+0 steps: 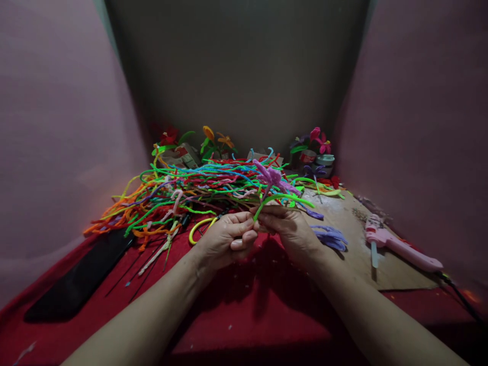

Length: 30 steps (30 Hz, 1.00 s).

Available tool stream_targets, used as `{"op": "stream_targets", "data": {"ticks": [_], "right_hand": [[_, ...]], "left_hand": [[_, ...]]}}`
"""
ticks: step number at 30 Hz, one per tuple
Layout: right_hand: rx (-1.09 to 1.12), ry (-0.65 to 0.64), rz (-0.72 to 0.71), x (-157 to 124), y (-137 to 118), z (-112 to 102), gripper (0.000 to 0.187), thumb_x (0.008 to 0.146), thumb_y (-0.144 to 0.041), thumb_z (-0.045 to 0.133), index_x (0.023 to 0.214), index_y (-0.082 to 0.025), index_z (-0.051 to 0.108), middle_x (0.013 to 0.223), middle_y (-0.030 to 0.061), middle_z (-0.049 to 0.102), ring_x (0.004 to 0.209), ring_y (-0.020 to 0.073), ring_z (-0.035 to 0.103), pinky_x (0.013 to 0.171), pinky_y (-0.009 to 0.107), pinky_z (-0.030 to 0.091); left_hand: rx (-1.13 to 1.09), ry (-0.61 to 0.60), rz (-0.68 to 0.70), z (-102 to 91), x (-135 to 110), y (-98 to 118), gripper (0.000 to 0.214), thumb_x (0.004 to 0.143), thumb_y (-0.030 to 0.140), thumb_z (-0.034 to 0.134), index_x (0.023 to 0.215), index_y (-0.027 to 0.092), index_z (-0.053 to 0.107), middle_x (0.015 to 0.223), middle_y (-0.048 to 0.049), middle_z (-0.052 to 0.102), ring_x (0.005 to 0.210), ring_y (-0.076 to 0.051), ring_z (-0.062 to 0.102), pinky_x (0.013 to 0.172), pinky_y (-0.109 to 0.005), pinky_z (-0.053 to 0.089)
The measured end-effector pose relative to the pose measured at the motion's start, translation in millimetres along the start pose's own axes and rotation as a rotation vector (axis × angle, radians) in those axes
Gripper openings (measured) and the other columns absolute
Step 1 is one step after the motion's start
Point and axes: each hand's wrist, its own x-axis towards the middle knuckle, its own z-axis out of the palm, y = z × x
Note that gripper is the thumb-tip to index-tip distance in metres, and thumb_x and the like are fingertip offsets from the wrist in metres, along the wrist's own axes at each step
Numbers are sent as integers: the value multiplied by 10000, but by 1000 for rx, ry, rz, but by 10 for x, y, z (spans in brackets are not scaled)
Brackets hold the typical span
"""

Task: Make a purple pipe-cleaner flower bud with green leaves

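Both my hands meet above the red cloth, fingers pinched round the base of a pipe-cleaner flower. The flower (271, 176) has purple petals and stands up over my fingertips, with a bright green pipe cleaner (284, 197) curving off to the right as a leaf. My left hand (232, 236) is closed on the stem at the leaf's lower end. My right hand (287, 226) is closed there too, thumb and fingers against the same spot. My fingers hide the lower stem. Just left of my left hand lie yellow-handled scissors (194, 235), partly covered.
A heap of coloured pipe cleaners (213, 183) spreads behind my hands. Left is a black flat object (82, 277). At right, a pink glue gun (400, 246) and folded lavender pipe cleaners (331, 237) rest on cardboard (354, 264). Finished flowers (324, 142) and a jar (325, 161) stand behind.
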Motion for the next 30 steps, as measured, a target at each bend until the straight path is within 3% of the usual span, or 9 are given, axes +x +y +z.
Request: {"op": "stream_targets", "data": {"ticks": [7,9,14,16,20,23,26,30], "right_hand": [[-99,-9,-25,-15,-25,-21,94,682,-250,668,689,-157,676,683,4,617,652,120,549,675,263,436],[-133,25,-43,-20,-19,-29,112,693,-265,658,710,-158,687,719,20,630,694,140,559,691,277,430],[-181,114,-122,-4,24,-55,134,699,-273,654,788,-193,715,784,19,656,740,164,570,723,302,425],[-169,123,-149,3,28,-52,129,699,-272,654,780,-192,715,770,20,660,733,165,571,724,301,425],[-163,141,-180,5,39,-38,110,690,-269,654,730,-177,701,718,14,643,667,148,542,666,282,425],[-192,183,-185,7,74,-44,87,671,-252,662,680,-168,682,664,4,609,637,140,511,625,269,415],[-223,204,-173,5,87,-40,76,673,-244,662,651,-172,664,646,-3,587,639,144,503,630,271,411],[-328,147,-154,-5,56,-12,117,720,-261,620,645,-189,674,623,-4,589,638,156,517,639,275,403]], "left_hand": [[169,6,15,7,-14,7,178,824,293,537,728,143,542,478,66,431,317,-10,236,306,-130,215],[325,102,93,38,-5,6,227,833,338,508,727,141,545,505,42,492,338,-38,348,328,-157,291],[802,502,335,110,32,-28,230,847,342,453,774,152,561,633,9,574,525,-92,514,516,-212,425],[1001,571,444,112,38,-72,195,853,329,450,862,172,565,725,-2,603,642,-119,556,621,-238,447],[1373,532,628,80,42,-186,201,841,294,489,1005,182,517,925,-52,618,847,-176,576,768,-293,433],[1545,506,673,49,44,-250,175,836,250,486,988,176,529,914,-73,608,849,-198,568,766,-297,415],[1539,503,664,25,35,-266,121,845,235,462,860,195,576,792,-54,589,736,-181,548,704,-267,389],[1315,503,661,31,11,-222,126,823,214,500,751,217,603,653,-10,540,604,-138,482,622,-228,339]]}}
